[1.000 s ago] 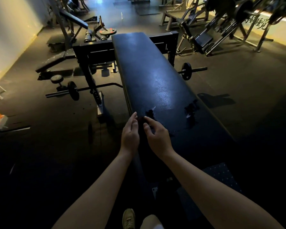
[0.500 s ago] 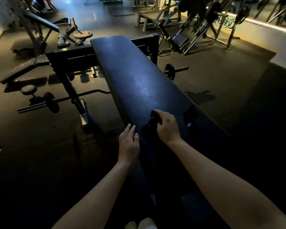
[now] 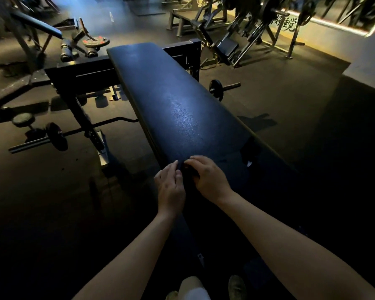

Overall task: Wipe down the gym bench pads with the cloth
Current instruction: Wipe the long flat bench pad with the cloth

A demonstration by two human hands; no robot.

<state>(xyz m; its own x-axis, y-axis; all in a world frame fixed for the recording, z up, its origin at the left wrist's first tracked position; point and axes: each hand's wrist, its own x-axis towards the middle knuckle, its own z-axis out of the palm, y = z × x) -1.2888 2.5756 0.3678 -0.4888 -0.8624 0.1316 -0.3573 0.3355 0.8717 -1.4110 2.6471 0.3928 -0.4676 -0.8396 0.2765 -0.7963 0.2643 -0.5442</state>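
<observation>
A long dark blue bench pad [image 3: 182, 109] runs away from me down the middle of the view. My right hand [image 3: 208, 178] rests on the pad's near left part, its fingers curled over a small dark cloth [image 3: 189, 171] that is hard to make out in the dim light. My left hand [image 3: 170, 187] lies beside it at the pad's left edge. Its fingers are straight, and the tips touch the edge next to the cloth.
A dark torn-looking patch [image 3: 250, 151] marks the pad's right side. A black rack frame [image 3: 80, 76] and a barbell [image 3: 52, 137] stand on the floor to the left, and a loaded bar end [image 3: 218, 88] to the right. Weight machines [image 3: 236, 29] line the back wall.
My right hand has drawn the cloth back from the middle of the pad toward its left edge. My left hand has moved up to meet it there.
</observation>
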